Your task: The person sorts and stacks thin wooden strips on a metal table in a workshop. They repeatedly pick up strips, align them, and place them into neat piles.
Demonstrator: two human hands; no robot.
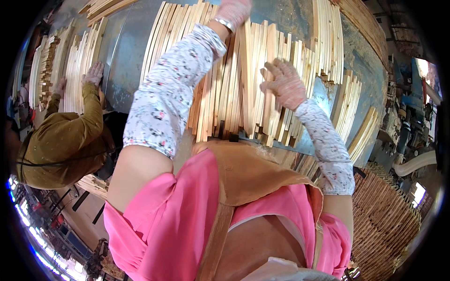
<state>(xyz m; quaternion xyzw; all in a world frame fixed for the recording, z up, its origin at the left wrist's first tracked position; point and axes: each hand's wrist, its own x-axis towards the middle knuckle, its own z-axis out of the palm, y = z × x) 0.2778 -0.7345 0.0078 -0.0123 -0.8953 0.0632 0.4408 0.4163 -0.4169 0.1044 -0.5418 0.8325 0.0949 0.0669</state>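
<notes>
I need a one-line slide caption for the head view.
Gloved left hand and right hand rest on wood slats on a grey table.

A woodworking shop: wooden slats [225,84] heaped on a metal table [124,61], stacked slat bundles [384,220] beside.

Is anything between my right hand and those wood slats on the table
Nothing visible. The right hand in its pink glove lies directly on the pale wood slats; the left hand reaches further up the same pile.
</notes>
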